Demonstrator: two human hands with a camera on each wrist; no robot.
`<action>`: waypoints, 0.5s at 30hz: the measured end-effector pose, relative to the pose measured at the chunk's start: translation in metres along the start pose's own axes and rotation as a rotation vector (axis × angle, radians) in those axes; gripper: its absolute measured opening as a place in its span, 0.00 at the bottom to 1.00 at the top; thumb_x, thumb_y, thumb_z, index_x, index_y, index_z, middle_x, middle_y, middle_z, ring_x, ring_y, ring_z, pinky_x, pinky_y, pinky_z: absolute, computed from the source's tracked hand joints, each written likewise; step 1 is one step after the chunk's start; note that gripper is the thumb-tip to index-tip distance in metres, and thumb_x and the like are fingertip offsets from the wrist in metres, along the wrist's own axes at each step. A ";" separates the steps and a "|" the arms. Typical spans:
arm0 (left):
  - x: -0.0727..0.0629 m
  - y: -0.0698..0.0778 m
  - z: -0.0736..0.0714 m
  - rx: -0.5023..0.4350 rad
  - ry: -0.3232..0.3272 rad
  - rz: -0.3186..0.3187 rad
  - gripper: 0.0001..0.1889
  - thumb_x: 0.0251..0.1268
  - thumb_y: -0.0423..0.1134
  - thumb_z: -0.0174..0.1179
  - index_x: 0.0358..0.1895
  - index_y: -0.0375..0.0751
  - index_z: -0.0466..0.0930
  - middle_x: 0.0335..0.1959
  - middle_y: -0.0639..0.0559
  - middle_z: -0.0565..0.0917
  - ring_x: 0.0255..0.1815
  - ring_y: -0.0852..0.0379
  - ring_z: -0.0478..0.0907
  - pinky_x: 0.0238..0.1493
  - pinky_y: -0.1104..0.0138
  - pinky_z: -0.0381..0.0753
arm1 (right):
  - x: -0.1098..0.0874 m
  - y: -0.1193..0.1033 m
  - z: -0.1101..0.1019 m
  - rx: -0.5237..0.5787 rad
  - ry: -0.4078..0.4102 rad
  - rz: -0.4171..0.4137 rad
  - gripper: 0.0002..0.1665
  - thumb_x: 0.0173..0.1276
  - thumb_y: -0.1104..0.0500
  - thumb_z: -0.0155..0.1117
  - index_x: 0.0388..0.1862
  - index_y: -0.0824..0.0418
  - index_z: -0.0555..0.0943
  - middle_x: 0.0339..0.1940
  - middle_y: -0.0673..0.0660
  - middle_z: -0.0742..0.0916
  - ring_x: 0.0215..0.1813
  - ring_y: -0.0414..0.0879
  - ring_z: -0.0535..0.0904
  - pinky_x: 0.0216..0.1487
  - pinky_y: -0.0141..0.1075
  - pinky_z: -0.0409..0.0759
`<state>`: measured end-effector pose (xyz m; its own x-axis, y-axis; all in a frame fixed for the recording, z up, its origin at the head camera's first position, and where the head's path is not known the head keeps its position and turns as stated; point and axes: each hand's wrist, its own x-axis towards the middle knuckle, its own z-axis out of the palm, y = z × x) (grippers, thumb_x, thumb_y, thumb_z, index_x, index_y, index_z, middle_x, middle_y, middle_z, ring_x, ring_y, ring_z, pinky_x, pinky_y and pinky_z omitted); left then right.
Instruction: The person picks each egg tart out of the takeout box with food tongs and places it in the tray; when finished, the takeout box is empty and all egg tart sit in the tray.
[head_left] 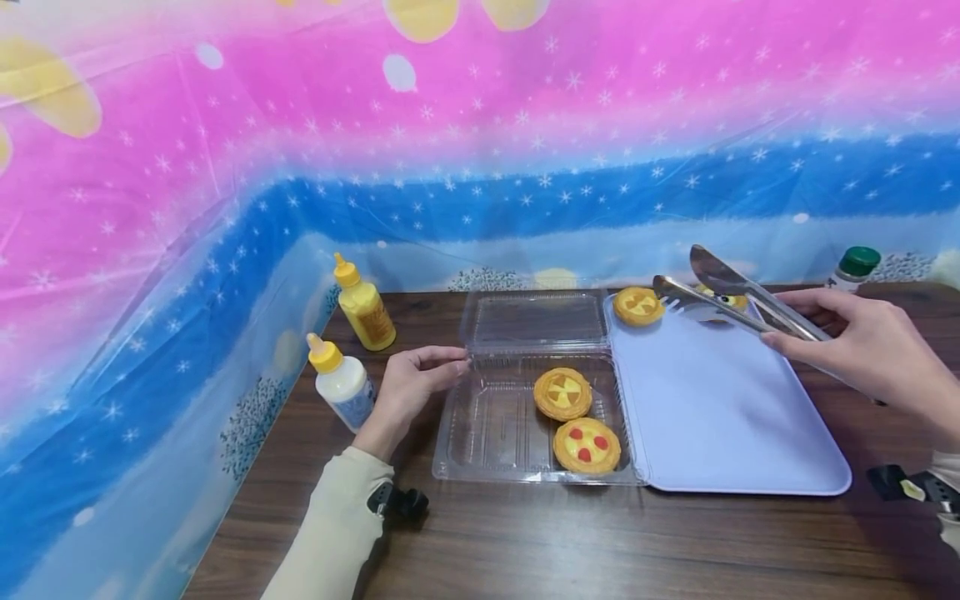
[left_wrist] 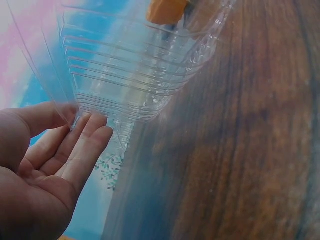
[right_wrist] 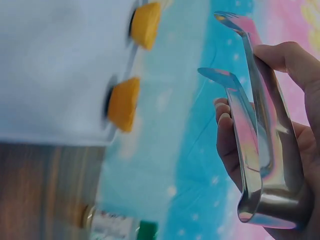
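Observation:
My left hand (head_left: 408,383) pinches the left edge of a clear plastic container (head_left: 487,417), thumb on one side and fingertips on the other in the left wrist view. Its lid (head_left: 532,321) lies folded back. Inside, on the right, are a tart with brown wedges (head_left: 562,393) and a tart with red pieces (head_left: 587,446). My right hand (head_left: 873,342) holds metal tongs (right_wrist: 267,100), their tips apart with nothing between. The tongs hover over the back of a pale lavender tray (head_left: 727,417). Another wedge-topped tart (head_left: 638,307) sits there, beside one partly hidden by the tongs (head_left: 753,293).
A yellow squeeze bottle (head_left: 367,312) and a white bottle with a yellow cap (head_left: 345,387) stand left of the container. Behind my right hand is a green-capped jar (head_left: 857,265). A patterned cloth (head_left: 480,200) hangs along the table's back and left edges.

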<state>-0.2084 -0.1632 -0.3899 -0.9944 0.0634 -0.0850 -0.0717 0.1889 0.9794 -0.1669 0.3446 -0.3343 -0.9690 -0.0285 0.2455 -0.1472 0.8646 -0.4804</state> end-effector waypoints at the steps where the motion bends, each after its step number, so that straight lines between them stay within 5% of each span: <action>1: 0.001 0.000 0.000 -0.002 0.003 0.000 0.12 0.72 0.32 0.70 0.55 0.35 0.90 0.52 0.43 0.89 0.52 0.50 0.88 0.56 0.60 0.87 | -0.001 -0.005 0.000 0.003 -0.013 -0.008 0.40 0.68 0.43 0.79 0.68 0.67 0.80 0.47 0.67 0.86 0.34 0.51 0.80 0.25 0.34 0.75; 15: 0.000 -0.001 0.000 0.007 0.008 -0.014 0.12 0.72 0.32 0.70 0.54 0.36 0.90 0.54 0.43 0.89 0.52 0.51 0.88 0.59 0.57 0.86 | -0.025 -0.071 0.015 0.011 -0.097 -0.113 0.37 0.63 0.47 0.83 0.64 0.66 0.83 0.45 0.64 0.88 0.33 0.47 0.81 0.26 0.37 0.75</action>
<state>-0.2082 -0.1632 -0.3910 -0.9939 0.0523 -0.0976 -0.0856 0.1963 0.9768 -0.1352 0.2760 -0.3187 -0.9607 -0.1739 0.2165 -0.2579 0.8477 -0.4635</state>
